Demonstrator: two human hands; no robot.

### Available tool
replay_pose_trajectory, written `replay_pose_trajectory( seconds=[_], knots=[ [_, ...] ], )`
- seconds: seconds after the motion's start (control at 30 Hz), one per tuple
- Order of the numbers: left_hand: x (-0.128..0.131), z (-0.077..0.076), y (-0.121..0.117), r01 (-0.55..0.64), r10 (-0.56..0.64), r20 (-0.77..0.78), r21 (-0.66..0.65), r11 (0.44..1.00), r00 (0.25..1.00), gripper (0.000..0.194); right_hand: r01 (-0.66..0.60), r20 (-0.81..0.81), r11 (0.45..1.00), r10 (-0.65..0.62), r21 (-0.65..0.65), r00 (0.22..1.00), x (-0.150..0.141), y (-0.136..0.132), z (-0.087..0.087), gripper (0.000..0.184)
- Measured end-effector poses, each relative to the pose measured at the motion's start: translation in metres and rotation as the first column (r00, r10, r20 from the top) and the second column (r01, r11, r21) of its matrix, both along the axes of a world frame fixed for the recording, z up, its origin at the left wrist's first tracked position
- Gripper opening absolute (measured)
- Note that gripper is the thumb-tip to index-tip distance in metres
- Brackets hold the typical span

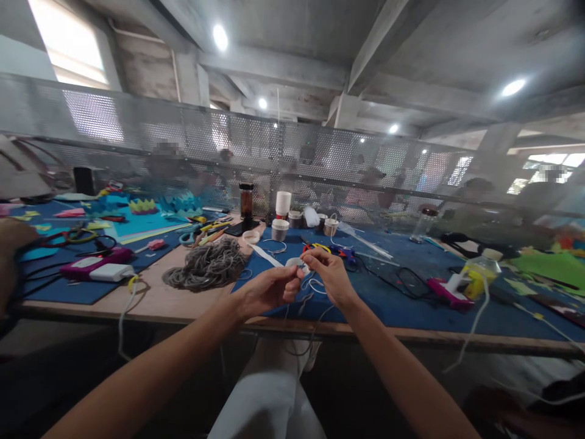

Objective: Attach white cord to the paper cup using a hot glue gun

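Observation:
Both hands meet above the blue mat (393, 292) near the table's front edge. My left hand (273, 286) is closed, its thumb and fingers pinching a small white piece (294, 262) whose kind I cannot make out. Right against it, my right hand (329, 274) is closed in a pinch at the same spot; what lies between its fingertips is hidden. A thin grey cord (315, 329) hangs below the hands over the table edge. White loops of cord (316, 285) lie under them. To the left is a heap of grey cord (208, 263), with a white tape strip (265, 253) beside it.
Paper cups (280, 230), a dark jar (246, 201) and a phone (242, 227) stand or lie behind. Purple power strips (450, 294) with cables are at both sides. Scissors (187, 236) lie left, a yellow bottle (482, 271) right. Another person's arm (13, 250) reaches in at far left.

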State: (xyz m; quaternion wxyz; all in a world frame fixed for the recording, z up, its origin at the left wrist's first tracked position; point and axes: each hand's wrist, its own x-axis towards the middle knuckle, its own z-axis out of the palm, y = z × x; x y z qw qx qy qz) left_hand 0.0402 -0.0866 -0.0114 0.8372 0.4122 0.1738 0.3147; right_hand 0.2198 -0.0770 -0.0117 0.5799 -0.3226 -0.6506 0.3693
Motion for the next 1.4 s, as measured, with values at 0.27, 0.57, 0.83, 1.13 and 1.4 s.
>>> replay_pose_trajectory(
  seconds=[0.27,0.57,0.83,1.13,1.4],
  knots=[
    [0.003,-0.006,0.001,-0.176,0.179,-0.030,0.067,0.982,0.983,0.022,-0.002,-0.002,1.000,0.002,-0.004,1.000,0.000,-0.002,0.000,0.019],
    [0.001,-0.007,0.000,-0.298,0.367,-0.169,0.333,0.895,0.915,0.025,-0.007,-0.016,1.000,0.007,-0.025,1.000,0.001,-0.005,0.000,0.017],
    [0.000,-0.006,-0.001,-0.250,0.284,-0.090,0.280,0.927,0.954,0.028,-0.016,-0.081,0.999,0.012,-0.042,0.997,0.000,-0.006,-0.001,0.016],
    [0.008,-0.004,-0.006,-0.432,0.639,-0.158,0.613,0.661,0.753,0.029,0.088,-0.079,0.992,-0.095,-0.088,0.992,-0.005,-0.008,-0.007,0.023],
    [0.002,-0.003,-0.010,-0.254,0.407,-0.226,0.499,0.829,0.885,0.033,0.067,-0.087,0.993,-0.075,-0.095,0.993,-0.007,-0.013,-0.004,0.021]
  ],
)
